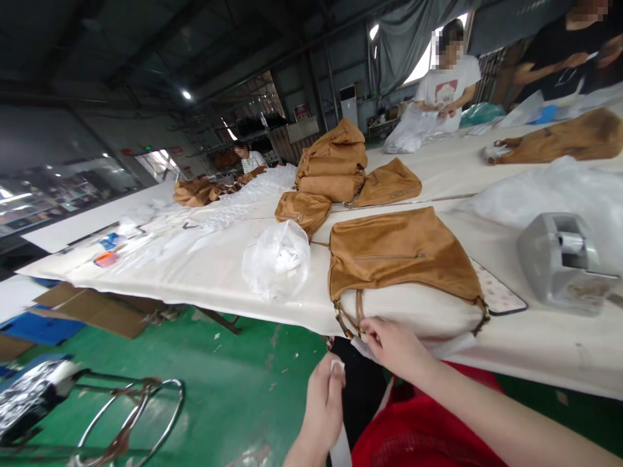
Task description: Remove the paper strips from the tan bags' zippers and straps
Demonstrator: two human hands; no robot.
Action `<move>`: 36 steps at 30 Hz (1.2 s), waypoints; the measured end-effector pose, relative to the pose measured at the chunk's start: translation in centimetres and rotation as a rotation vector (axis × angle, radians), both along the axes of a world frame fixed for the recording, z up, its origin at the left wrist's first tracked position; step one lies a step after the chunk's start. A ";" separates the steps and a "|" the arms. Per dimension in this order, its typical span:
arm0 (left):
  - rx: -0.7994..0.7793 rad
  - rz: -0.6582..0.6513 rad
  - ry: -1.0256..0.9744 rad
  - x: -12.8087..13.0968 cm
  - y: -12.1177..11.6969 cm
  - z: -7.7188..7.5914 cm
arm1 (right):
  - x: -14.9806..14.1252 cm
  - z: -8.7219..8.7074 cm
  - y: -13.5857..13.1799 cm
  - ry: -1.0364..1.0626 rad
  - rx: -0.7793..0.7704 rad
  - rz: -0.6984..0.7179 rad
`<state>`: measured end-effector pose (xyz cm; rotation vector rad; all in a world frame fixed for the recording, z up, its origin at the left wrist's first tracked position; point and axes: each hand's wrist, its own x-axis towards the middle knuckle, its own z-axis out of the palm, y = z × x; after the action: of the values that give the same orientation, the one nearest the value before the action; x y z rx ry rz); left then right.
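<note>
A brown suede-like shoulder bag (399, 250) with a zipper lies flat on the table in front of me, its strap toward me at the table edge. White wrapping (460, 347) covers part of the strap. My right hand (396, 344) is closed at the strap's left end, fingers pinched by the thin brown cords (359, 311); the hand hides part of the strap. My left hand (324, 399), below the table edge, is closed around a white strip (341, 447), which shows at the thumb and hangs beneath the hand.
A clear plastic bag of white scraps (285, 256) sits left of the bag. On the right are a grey tape dispenser (555, 259), a patterned phone-like slab (499, 288) and plastic sheeting (559, 194). More brown bags (333, 162) are piled behind. Co-workers (448, 84) stand across the table.
</note>
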<state>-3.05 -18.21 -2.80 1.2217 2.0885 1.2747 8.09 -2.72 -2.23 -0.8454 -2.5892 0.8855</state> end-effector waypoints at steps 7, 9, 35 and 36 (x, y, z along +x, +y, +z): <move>-0.210 -0.185 0.386 0.3 4.6 -0.3 | -3.5 -3.7 1.6 -0.182 -0.032 0.077; -0.247 -0.184 0.427 -0.5 4.5 -1.3 | -3.7 -4.3 1.6 -0.168 -0.010 0.069; -0.119 -0.208 0.409 -11.3 -3.5 -4.6 | -13.7 -5.4 -2.6 0.260 -1.057 -0.092; -0.100 -0.171 0.363 -11.0 -3.6 -4.4 | -13.7 -5.3 -2.5 0.246 -1.020 -0.098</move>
<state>-14.02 -21.77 -7.17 1.6451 2.1980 0.9153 -5.57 -5.22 -7.55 -0.9656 -1.7621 2.1576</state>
